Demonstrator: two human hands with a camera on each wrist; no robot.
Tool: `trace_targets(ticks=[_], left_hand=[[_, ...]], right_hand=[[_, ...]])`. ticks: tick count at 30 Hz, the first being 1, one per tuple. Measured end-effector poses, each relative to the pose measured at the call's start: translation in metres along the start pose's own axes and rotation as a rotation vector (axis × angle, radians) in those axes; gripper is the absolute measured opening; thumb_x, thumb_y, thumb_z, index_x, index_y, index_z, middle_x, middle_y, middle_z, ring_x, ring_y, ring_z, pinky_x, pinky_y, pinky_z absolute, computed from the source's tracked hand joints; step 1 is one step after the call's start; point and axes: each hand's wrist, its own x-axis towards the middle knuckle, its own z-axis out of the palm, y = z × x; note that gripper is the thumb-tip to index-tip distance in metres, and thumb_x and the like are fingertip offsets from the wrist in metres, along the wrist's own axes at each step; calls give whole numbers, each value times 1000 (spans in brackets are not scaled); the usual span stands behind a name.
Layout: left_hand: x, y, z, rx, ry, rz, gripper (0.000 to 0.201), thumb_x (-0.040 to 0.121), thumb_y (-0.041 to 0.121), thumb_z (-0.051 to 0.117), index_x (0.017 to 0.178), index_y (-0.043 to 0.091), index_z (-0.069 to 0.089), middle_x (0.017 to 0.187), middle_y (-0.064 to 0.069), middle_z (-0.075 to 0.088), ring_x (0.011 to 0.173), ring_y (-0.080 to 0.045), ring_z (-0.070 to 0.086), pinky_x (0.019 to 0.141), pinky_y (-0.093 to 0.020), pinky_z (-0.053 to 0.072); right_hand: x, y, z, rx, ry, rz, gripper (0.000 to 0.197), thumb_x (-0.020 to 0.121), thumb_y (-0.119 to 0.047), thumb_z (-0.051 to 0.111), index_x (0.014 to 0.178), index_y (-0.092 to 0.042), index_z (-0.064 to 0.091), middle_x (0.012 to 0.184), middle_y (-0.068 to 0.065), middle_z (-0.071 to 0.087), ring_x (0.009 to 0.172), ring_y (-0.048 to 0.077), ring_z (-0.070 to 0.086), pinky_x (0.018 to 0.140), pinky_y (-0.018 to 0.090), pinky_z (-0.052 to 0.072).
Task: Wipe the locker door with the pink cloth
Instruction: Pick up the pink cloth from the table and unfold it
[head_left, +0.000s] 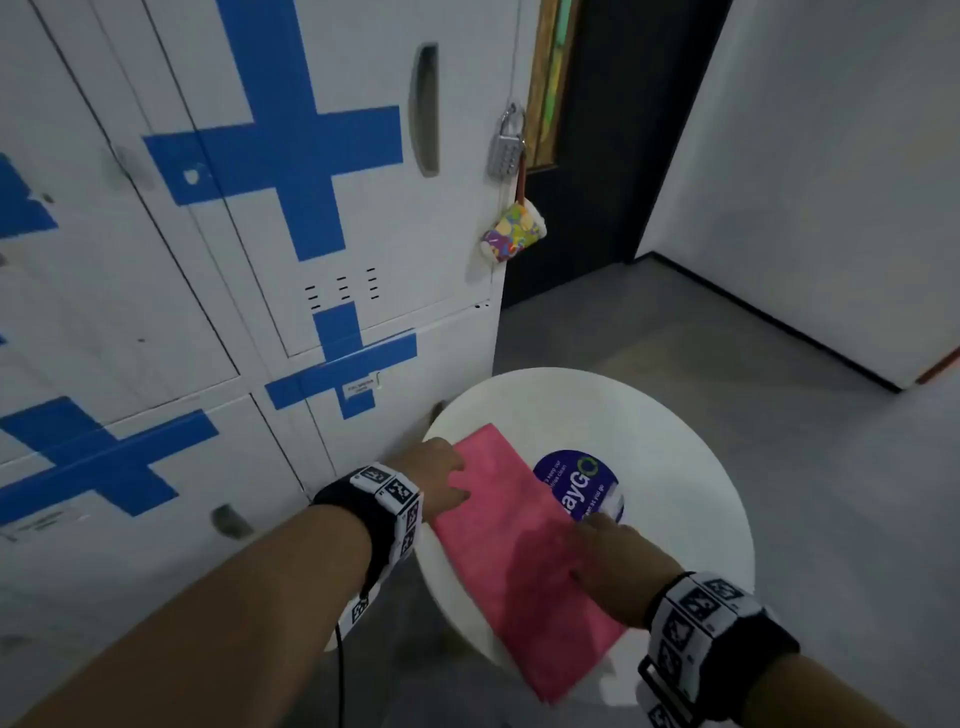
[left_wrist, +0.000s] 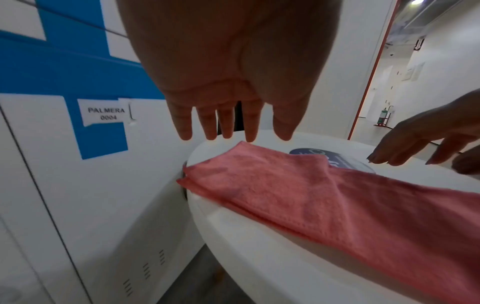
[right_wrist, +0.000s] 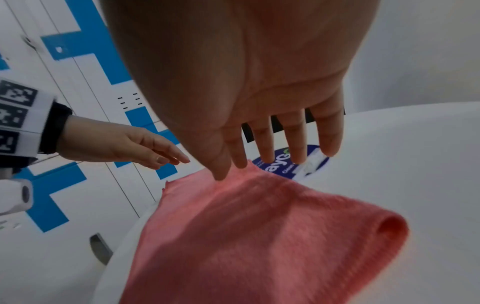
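While the pink cloth lies folded on the white round table at lower centre, both hands — left hand, right hand — hover flat-fingered, holding nothing — pickup comes next, before the locker door at upper left.

Round white table, folded pink cloth and blue sticker on it

The round sticker on the white table is half covered by the pink cloth, so its wording reads only in part. The cloth's near end hangs past the table's rim. The small label on the lower locker door is too small to read from the head view.
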Motion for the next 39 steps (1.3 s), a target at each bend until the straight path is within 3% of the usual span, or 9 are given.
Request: trace_targets(ticks=[5,9,13,18,21,25,29,35,39], left_hand=[[18,2,19,45,-41,-64,62,88,43,54,142,20,34,148,-8,27,132,-25,33,108,-39,33],[25,8,31,79,-39,-152,72,90,48,48,148,21,16,156,-10,11,139,-29,22,110,-45,29],[32,15,39,152,92,-204,67,88,53,47,142,20,25,137,-9,40,121,-28,42,98,-43,38],[39,23,43,123,96,-283,66,81,56,57,131,17,37,126,-6,51,115,-26,50,97,-42,39],[38,25,44,1,40,-297,60,80,47,61,128,17,39,123,-6,54,112,-27,54,95,-39,40],[33,26,40,-166,24,-225,43,81,20,59,121,11,49,116,-12,55,103,-30,56,80,-32,43],[22,22,33,-333,47,-172,19,79,12,55,93,12,42,90,-8,51,83,-25,54,68,-33,40],[-14,10,9,-622,214,-155,4,84,15,50,88,16,49,87,-3,56,81,-23,56,76,-35,46],[-58,2,-17,-837,389,-120,21,92,37,54,104,22,61,92,7,67,86,-12,64,86,-34,53]], right_hand=[[3,10,15,-10,29,45,51,89,-31,43,138,-29,30,141,1,35,122,29,40,96,45,45],[4,15,24,3,56,107,53,87,-31,46,138,-30,31,135,2,39,118,26,41,94,41,46],[0,20,30,61,69,161,57,83,-33,49,136,-33,28,123,3,42,111,27,44,91,40,46],[-2,22,34,173,83,168,51,87,-34,47,135,-32,31,111,5,48,104,29,53,89,39,46],[1,22,38,152,58,148,44,91,-31,42,134,-27,31,116,7,56,107,28,55,89,38,46],[7,14,38,111,32,115,36,92,-23,38,128,-21,38,118,6,56,105,27,57,87,35,46],[13,-1,23,118,91,82,27,94,-23,35,116,-16,49,117,8,51,102,30,59,86,34,47],[15,-34,-12,224,178,-29,20,90,-19,37,99,-20,55,101,4,60,91,25,61,78,36,46],[8,-64,-38,304,195,-145,19,93,-18,41,112,-21,44,80,-3,62,74,15,58,56,25,31]])
